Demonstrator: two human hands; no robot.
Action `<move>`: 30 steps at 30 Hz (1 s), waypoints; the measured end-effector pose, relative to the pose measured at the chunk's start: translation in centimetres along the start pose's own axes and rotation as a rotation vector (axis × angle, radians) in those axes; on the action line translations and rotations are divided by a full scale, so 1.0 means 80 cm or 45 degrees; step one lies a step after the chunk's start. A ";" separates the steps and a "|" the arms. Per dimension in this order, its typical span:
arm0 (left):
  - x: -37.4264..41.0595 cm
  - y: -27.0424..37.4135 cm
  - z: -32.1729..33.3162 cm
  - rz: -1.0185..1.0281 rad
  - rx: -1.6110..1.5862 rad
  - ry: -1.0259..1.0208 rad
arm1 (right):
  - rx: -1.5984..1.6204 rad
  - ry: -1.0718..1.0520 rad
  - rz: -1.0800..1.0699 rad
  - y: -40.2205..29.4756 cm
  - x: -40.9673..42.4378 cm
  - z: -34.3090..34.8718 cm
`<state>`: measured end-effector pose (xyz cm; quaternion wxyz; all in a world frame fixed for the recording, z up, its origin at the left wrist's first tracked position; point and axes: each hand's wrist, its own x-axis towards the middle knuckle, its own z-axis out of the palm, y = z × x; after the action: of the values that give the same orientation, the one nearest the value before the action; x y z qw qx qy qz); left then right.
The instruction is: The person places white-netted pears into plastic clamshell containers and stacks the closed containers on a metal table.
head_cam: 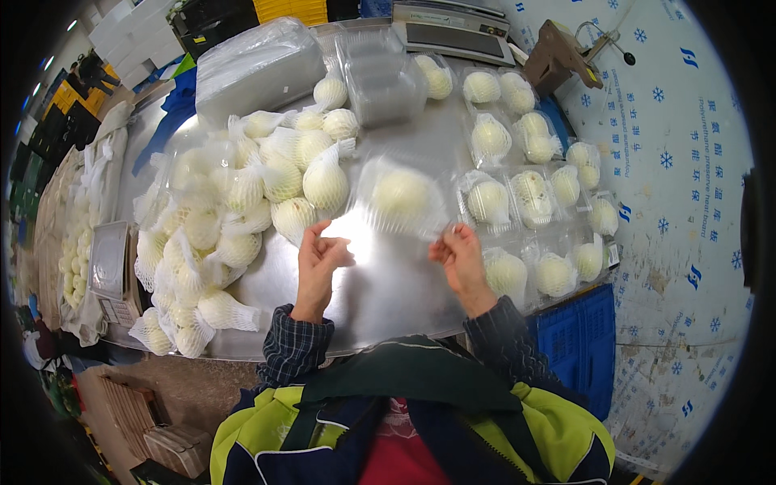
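Observation:
Before me on the metal table is a clear plastic clamshell container (400, 194) with a pale round fruit or vegetable inside; it looks blurred. My right hand (461, 260) pinches the near right corner of this container. To its left, my left hand (320, 260) is raised over the table, thumb and fingers apart, with nothing visible in it. Nearest to that hand is a pale round piece in a white foam net (294, 218), at the edge of a large heap of netted produce (224, 230).
Filled clamshells (485, 200) stand in rows on the right. At the back are stacked clear containers (385, 79), a plastic-wrapped block (260, 66) and a metal-topped device (451, 36). A scale (109, 260) stands at left. Below the table's right edge is a blue crate (576, 345), beside a printed wall panel (667, 242).

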<state>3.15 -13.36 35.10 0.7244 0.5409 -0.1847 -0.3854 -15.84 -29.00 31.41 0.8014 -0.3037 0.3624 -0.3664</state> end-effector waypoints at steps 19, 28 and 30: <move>-0.017 0.107 -0.109 0.697 1.027 0.827 | -0.581 -0.474 0.260 0.051 0.122 0.112; 0.062 0.155 -0.169 0.544 2.300 0.704 | -0.890 -0.844 0.262 0.098 0.063 0.164; 0.055 0.146 -0.159 0.652 2.157 0.571 | -0.879 -0.783 0.145 0.085 0.055 0.156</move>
<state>18.87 -7.18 40.85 0.1674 0.8966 -0.3750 0.1656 -1.28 -26.06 31.66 0.7426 -0.6268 0.2246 -0.0729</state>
